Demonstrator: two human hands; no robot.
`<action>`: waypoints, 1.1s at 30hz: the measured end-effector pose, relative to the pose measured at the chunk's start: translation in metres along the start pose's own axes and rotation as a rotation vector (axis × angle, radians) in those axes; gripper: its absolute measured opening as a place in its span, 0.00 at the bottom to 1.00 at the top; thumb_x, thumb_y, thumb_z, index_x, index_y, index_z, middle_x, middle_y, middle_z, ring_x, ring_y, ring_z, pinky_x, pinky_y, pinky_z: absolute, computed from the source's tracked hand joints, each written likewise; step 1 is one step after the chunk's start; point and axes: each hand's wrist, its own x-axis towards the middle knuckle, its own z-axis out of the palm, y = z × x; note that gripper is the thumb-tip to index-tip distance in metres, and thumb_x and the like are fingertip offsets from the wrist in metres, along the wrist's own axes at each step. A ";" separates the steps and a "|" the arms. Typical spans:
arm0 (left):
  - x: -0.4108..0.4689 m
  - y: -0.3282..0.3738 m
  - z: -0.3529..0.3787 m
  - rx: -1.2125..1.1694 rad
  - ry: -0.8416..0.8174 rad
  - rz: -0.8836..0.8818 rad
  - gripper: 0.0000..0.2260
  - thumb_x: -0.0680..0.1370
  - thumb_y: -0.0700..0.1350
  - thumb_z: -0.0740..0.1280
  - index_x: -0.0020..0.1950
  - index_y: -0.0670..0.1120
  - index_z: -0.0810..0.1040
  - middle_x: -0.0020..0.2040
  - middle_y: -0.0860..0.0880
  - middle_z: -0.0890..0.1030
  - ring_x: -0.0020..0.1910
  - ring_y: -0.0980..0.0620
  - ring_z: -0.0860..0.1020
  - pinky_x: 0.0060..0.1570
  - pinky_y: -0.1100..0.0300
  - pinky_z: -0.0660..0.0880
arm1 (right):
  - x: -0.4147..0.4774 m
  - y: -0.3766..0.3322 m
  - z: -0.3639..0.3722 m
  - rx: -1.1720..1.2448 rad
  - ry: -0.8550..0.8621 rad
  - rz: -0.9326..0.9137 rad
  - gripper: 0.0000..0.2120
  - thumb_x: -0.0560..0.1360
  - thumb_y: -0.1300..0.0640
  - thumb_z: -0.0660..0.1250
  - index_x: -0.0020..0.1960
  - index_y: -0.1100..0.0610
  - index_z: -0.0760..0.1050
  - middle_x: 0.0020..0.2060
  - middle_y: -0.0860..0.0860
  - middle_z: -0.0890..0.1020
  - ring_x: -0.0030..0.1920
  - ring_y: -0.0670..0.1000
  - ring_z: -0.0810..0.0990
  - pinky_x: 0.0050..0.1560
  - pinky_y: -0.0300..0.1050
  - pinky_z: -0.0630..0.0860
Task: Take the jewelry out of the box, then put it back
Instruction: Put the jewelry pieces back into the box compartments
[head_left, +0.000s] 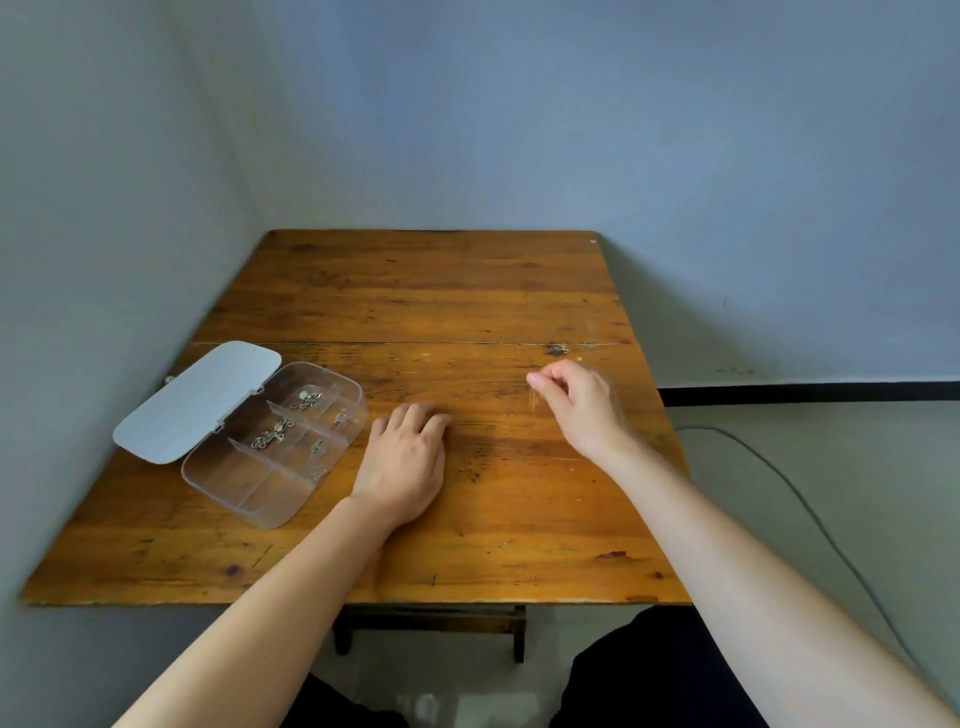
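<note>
A clear plastic box with several compartments lies open at the table's left, its white lid folded back toward the wall. Small silver jewelry pieces rest in several compartments. My left hand lies palm down on the wood just right of the box, fingers curled and holding nothing. My right hand hovers above the table farther right, fingertips pinched on a thin, blurred piece of jewelry that hangs below them.
The wooden table stands in a corner, with walls at its left and back. Its right edge drops to the floor, where a grey cable runs. My knees are below the front edge.
</note>
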 end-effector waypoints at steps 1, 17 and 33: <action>0.008 -0.002 0.003 -0.017 -0.002 0.005 0.16 0.81 0.46 0.57 0.68 0.46 0.74 0.69 0.44 0.74 0.69 0.42 0.69 0.66 0.45 0.66 | 0.014 -0.003 -0.002 0.026 0.026 0.016 0.12 0.80 0.46 0.65 0.51 0.54 0.80 0.43 0.45 0.81 0.43 0.43 0.77 0.39 0.30 0.66; 0.028 -0.009 0.020 -0.154 0.077 -0.069 0.14 0.80 0.47 0.60 0.65 0.48 0.76 0.70 0.46 0.74 0.73 0.46 0.67 0.71 0.46 0.62 | 0.139 0.006 0.042 -0.124 0.007 0.134 0.11 0.81 0.50 0.65 0.53 0.57 0.80 0.50 0.53 0.81 0.50 0.51 0.77 0.47 0.42 0.69; 0.010 -0.013 -0.022 -0.534 0.020 -0.129 0.12 0.81 0.44 0.63 0.63 0.46 0.79 0.69 0.46 0.76 0.71 0.47 0.69 0.69 0.54 0.66 | 0.063 -0.024 0.038 -0.025 -0.036 0.159 0.12 0.82 0.53 0.60 0.62 0.51 0.79 0.59 0.50 0.81 0.59 0.51 0.78 0.53 0.42 0.70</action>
